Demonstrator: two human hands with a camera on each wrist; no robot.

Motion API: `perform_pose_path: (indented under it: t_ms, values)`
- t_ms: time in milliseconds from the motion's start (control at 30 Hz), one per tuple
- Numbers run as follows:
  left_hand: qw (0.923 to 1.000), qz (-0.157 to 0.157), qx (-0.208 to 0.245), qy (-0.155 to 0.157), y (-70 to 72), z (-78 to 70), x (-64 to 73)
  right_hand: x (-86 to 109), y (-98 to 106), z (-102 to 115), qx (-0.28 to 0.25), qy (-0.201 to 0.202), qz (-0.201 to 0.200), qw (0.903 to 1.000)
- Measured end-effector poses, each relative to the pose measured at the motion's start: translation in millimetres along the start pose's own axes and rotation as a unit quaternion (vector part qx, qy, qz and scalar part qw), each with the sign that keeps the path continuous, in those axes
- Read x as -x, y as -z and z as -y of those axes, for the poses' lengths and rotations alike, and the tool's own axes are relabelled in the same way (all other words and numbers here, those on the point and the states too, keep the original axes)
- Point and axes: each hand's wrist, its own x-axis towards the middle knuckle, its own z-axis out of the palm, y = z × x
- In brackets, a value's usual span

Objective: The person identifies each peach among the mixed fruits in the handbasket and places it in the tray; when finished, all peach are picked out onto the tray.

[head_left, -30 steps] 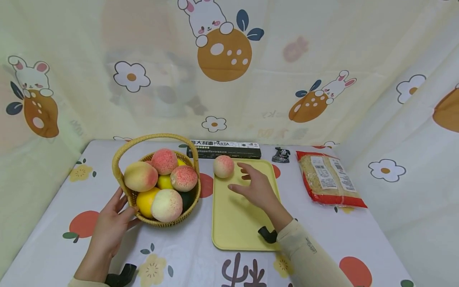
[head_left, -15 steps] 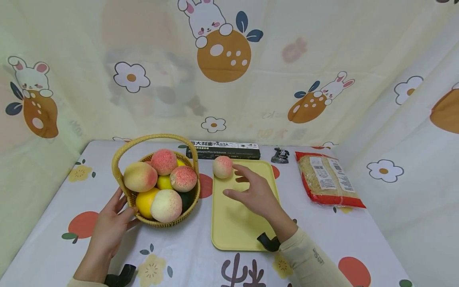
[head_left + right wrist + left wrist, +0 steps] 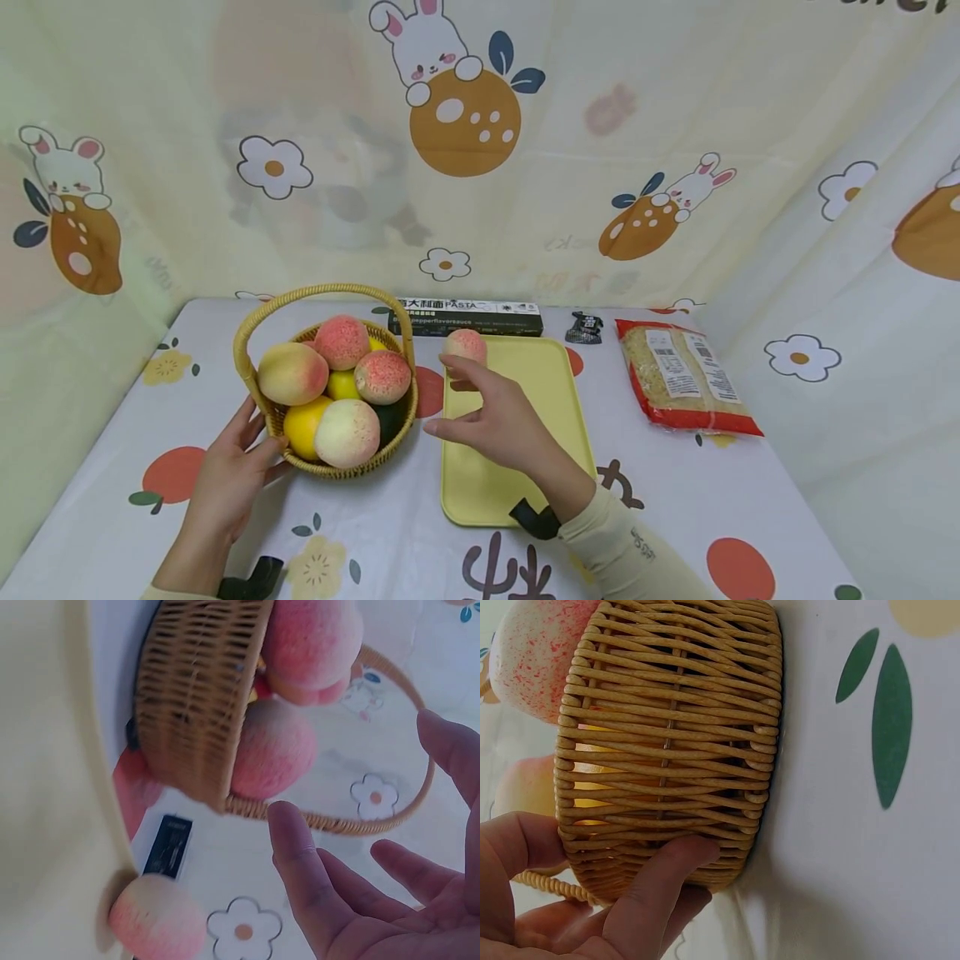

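A woven basket point(image 3: 341, 471) with an arched handle stands on the table's left side, filled with peaches point(image 3: 348, 433), yellow fruit point(image 3: 305, 425) and something dark green point(image 3: 390, 421). My left hand point(image 3: 228, 479) holds the basket's left side; in the left wrist view its fingers point(image 3: 664, 881) lie against the woven wall and rim. My right hand point(image 3: 498, 412), fingers spread and holding nothing, hovers over the yellow tray point(image 3: 487, 492). A single peach point(image 3: 467, 343) sits at the tray's far left corner, partly hidden behind my right fingers. In the right wrist view those fingers point(image 3: 300, 855) are apart from the basket.
A black pasta box point(image 3: 465, 318) lies behind the tray, and a small black packet point(image 3: 584, 327) to its right. At the right lies a red-edged clear bag point(image 3: 686, 375) of pale grain-like contents. A printed curtain point(image 3: 337, 225) hangs behind the table.
My right hand has moved left and slightly nearer over the tray, now overlapping the lone peach in the head view. The left hand and basket stay in place.
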Motion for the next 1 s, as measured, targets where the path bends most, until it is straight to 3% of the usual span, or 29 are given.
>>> perform_pose_path:
  t_ms: [333,700,1000]
  values:
    - [1.0,0.006,0.002,0.003,0.9,1.7,-0.1,-9.3,-17,21,-0.009,0.056,0.053,0.997]
    - [1.0,0.007,0.005,0.004,0.1,2.1,-1.5,-19.7,-31,38,0.109,0.113,0.058,0.9859]
    - [1.0,0.006,0.003,0.007,-0.5,0.7,-0.1,-32.2,-47,43,0.17,0.133,0.07,0.9738]
